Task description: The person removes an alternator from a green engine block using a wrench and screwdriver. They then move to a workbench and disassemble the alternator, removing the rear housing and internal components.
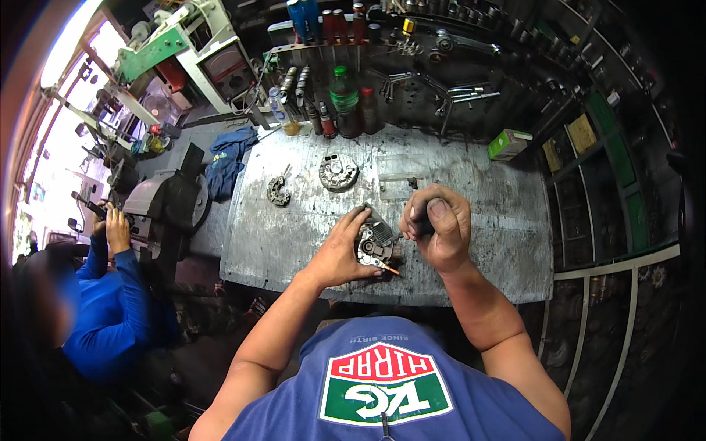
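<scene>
My left hand (pixel 340 251) is wrapped round the near-left side of a small metal part with a finned grey block (pixel 382 234), thumb below and fingers above. It looks like an alternator regulator or rectifier piece, and a copper-coloured stub sticks out at its lower right. My right hand (pixel 443 229) is closed just to the right of the part, thumb up, its fingers dark with grime. What it grips is hidden. Farther back on the metal-topped bench (pixel 485 253) lie a round slotted alternator cover (pixel 338 173) and a curved metal piece (pixel 278 192).
Bottles, including a green-capped one (pixel 343 99), line the bench's back edge. A green and white box (pixel 510 145) sits at the back right. Wrenches (pixel 471 94) hang behind. A blue cloth (pixel 229 158) lies at left, near a co-worker in blue (pixel 110 312) handling a dark tool.
</scene>
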Action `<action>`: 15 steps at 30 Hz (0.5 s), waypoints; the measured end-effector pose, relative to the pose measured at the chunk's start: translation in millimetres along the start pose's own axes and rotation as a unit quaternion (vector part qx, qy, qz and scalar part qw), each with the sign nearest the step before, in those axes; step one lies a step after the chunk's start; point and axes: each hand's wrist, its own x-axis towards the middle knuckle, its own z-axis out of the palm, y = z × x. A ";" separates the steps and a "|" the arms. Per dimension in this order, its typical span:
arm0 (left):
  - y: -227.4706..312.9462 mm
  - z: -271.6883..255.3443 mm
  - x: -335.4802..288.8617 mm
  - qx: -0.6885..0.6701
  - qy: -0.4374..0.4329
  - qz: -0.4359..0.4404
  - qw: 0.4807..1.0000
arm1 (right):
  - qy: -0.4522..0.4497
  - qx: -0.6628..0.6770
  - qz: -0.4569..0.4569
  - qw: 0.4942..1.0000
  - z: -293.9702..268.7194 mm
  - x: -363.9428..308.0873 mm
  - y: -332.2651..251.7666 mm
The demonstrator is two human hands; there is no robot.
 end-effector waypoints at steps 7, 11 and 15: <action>-7.6 8.8 -16.4 -0.102 -0.015 -0.040 0.994 | -0.006 0.029 0.060 0.998 5.9 -19.7 12.3; -10.2 18.8 -20.6 -0.093 0.015 -0.037 0.995 | 0.004 0.038 0.052 0.998 10.7 -26.6 20.2; -9.4 23.8 -24.3 -0.083 0.035 -0.038 0.995 | -0.011 0.024 0.036 0.999 16.5 -25.3 28.6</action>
